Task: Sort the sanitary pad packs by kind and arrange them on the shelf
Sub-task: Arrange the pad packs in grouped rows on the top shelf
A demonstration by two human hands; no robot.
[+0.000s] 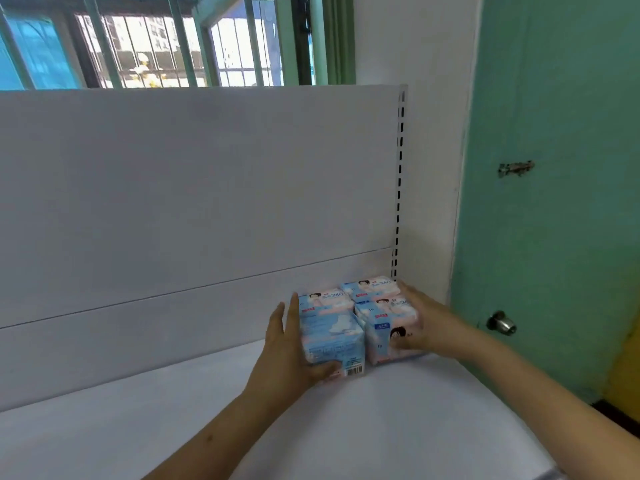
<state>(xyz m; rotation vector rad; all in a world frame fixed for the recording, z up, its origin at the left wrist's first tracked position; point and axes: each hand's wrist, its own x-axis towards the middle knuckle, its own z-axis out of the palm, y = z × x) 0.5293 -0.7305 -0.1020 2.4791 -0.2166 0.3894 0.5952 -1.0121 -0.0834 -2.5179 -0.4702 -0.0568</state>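
Observation:
Several pink-and-blue sanitary pad packs stand tight together in the back right corner of the white shelf (242, 410). The front left pack (332, 341) shows a barcode low on its face. The front right pack (388, 330) stands beside it, and a rear pack (372, 287) sits against the back panel. My left hand (291, 348) presses flat against the left side of the cluster, thumb under the front left pack. My right hand (420, 320) lies against the right side, fingers wrapped round the front right pack.
The shelf's white back panel (194, 188) rises behind, with a slotted upright (400, 174) at its right end. A green door (554, 202) with a knob (502, 323) stands to the right. A barred window (156, 39) is above.

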